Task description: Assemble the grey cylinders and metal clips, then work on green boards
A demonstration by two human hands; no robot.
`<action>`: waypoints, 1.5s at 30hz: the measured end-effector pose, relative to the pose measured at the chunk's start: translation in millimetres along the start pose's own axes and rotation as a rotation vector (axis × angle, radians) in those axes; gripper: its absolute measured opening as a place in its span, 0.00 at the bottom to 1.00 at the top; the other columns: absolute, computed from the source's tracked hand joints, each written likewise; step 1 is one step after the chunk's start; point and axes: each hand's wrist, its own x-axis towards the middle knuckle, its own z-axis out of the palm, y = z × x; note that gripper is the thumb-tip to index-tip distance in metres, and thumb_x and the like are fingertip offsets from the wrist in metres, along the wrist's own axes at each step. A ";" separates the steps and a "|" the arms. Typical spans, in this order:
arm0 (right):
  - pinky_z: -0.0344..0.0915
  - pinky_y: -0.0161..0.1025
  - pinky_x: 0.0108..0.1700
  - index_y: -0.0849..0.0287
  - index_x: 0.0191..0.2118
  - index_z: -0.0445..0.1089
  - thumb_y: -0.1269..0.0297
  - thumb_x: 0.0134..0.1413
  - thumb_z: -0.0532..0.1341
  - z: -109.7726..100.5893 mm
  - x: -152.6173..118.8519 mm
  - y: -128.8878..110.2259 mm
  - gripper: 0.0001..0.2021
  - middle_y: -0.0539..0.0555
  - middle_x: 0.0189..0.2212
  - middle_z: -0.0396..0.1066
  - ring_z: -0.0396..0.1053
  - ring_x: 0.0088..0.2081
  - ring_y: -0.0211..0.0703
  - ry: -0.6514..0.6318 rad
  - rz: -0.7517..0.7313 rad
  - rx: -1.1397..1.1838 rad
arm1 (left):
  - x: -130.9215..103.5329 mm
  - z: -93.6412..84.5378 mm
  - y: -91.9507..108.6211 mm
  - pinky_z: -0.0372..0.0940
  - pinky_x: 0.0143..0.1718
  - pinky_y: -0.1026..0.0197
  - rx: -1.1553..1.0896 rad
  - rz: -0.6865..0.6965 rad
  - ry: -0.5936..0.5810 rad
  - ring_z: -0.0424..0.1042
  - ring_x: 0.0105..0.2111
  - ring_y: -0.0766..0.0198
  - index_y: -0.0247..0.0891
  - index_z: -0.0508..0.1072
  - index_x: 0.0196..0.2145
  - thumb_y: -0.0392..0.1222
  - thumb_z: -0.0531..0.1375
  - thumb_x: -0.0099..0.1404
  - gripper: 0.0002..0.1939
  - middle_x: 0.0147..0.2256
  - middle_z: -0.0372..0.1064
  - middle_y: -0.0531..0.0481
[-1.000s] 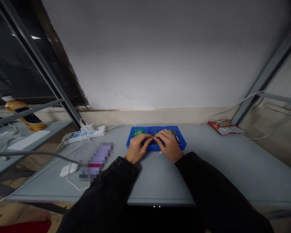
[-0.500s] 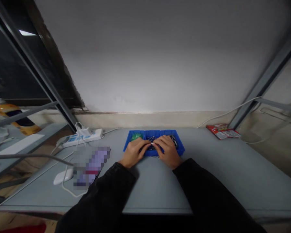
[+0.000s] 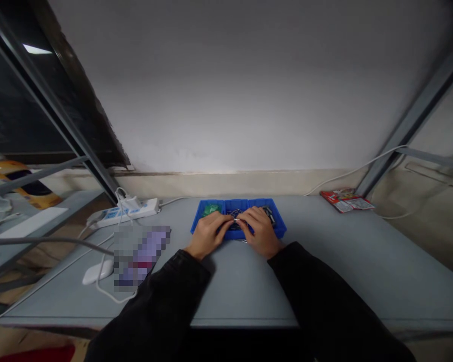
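1. From where I'm standing, the left hand (image 3: 207,235) is pinching one end of a slim, pale piece (image 3: 236,219) between thumb and forefinger; what the piece is, I cannot tell at this size.
2. The right hand (image 3: 261,234) is pinching the other end the same way, so the fingertips are nearly meeting; the paired grip is probably steadying something too small for a whole fist.
3. The piece is hanging just over the middle compartment of a blue three-compartment tray (image 3: 234,235), perhaps so that anything dropped is landing inside.
4. The dividers seem to be keeping kinds apart: green pieces (image 3: 211,209) are lying on the left, slender metal parts (image 3: 232,213) in the middle, dark pieces (image 3: 269,215) on the right, partly behind the hand.
5. The tray is sitting squarely ahead on the grey desk (image 3: 249,286), apparently for both hands to be reaching equally.
6. The white power strip (image 3: 128,213) and red packet (image 3: 347,200) are resting well off to either side, leaving the forearms room.
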 end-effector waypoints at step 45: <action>0.58 0.45 0.44 0.57 0.40 0.67 0.67 0.71 0.52 2.3 0.0 2.5 0.08 0.54 0.35 0.71 0.66 0.40 0.47 -0.072 0.003 -0.004 | 2.4 1.1 15.0 0.70 0.40 0.59 -0.074 -0.156 0.007 0.76 0.36 0.61 0.37 0.77 0.41 0.41 0.58 0.73 0.08 0.36 0.77 0.46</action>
